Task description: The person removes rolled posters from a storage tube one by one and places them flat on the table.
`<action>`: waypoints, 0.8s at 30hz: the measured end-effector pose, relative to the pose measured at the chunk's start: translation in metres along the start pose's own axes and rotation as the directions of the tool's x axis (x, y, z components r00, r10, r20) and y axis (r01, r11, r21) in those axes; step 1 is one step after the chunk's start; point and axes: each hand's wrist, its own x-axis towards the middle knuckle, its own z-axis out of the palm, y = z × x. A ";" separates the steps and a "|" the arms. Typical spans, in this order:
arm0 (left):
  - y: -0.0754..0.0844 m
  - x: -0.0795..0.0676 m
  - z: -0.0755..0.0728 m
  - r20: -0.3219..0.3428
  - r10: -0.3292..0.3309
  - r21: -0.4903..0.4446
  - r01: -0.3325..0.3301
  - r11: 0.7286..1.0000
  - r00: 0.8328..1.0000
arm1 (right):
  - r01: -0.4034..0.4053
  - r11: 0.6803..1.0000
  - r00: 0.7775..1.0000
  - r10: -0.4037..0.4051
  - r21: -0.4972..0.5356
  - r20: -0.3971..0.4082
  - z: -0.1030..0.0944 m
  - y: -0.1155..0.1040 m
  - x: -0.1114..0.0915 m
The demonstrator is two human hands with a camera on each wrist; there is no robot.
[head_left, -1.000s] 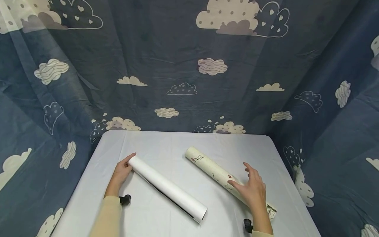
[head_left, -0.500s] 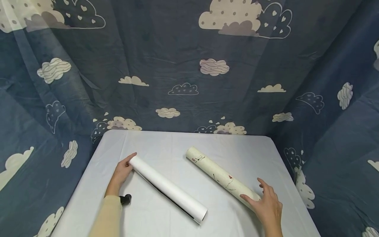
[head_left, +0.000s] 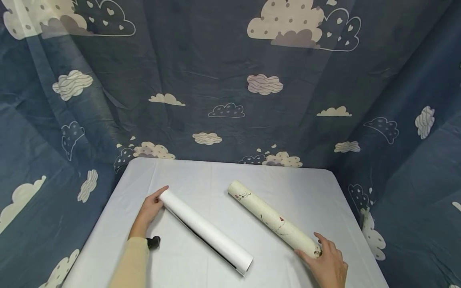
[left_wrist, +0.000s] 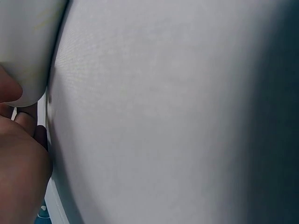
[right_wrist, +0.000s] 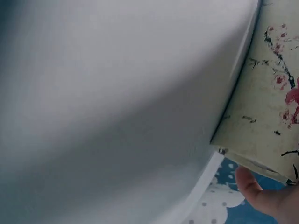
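Note:
A white roll (head_left: 207,232) lies slanting across the left-centre of the table, a dark line along its lower side. At its far-left end my left hand (head_left: 148,212) pinches the rim; in the left wrist view, the thumb (left_wrist: 8,87) presses on the roll and other fingers sit behind the end. To the right lies a cream wallpaper roll (head_left: 270,218) printed with blossom branches. Around its near end my right hand (head_left: 327,262) spreads, thumb on one side and fingers on the other. In the right wrist view, the thumb (right_wrist: 250,186) is at the end's rim.
Both rolls rest on a table (head_left: 191,174) covered with white cloth. Behind and beside it hangs a dark blue curtain (head_left: 201,72) with cloud prints. A black strap mount (head_left: 154,242) sits on the left wrist.
My right hand has moved down and right along the cream wallpaper roll to its near end. The left hand stays at the white roll's end. The view has shifted slightly.

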 end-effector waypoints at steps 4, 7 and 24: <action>0.000 -0.001 -0.001 0.003 0.000 -0.001 0.000 1.000 1.000 | 0.023 0.998 0.998 -0.020 -0.065 0.057 0.001 0.002 0.003; 0.000 -0.001 -0.001 0.004 -0.002 0.001 0.002 1.000 1.000 | 0.041 0.997 0.998 -0.037 -0.071 0.058 0.002 0.004 0.004; -0.001 -0.002 0.000 0.017 0.011 -0.026 -0.010 1.000 1.000 | 0.106 0.994 0.994 -0.105 0.019 -0.020 0.008 -0.008 0.009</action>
